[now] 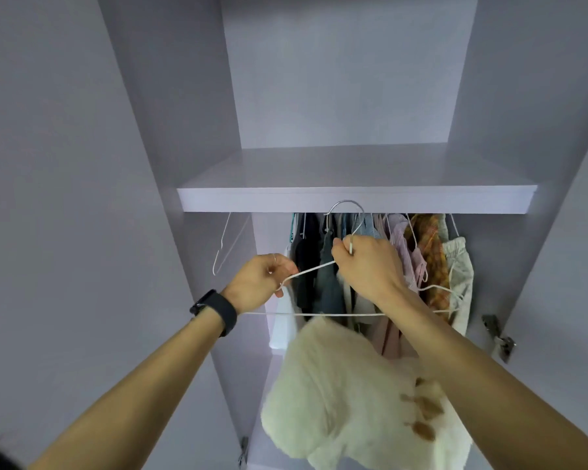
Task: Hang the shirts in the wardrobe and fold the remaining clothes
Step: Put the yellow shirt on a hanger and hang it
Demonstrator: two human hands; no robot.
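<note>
Left hand (260,283), right hand (370,266) gripping white hanger (336,314), fluffy cream garment (347,385) (brown tufts).

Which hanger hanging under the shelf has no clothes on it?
The empty hanger at the far left, alone by the wardrobe's side wall. The hangers to its right carry clothes.

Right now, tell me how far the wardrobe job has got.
Done: several garments hang under the shelf. In hand: left hand and right hand grip a white wire hanger, cream fluffy garment below it. Left: hanging it up; any folding is out of view.
</note>
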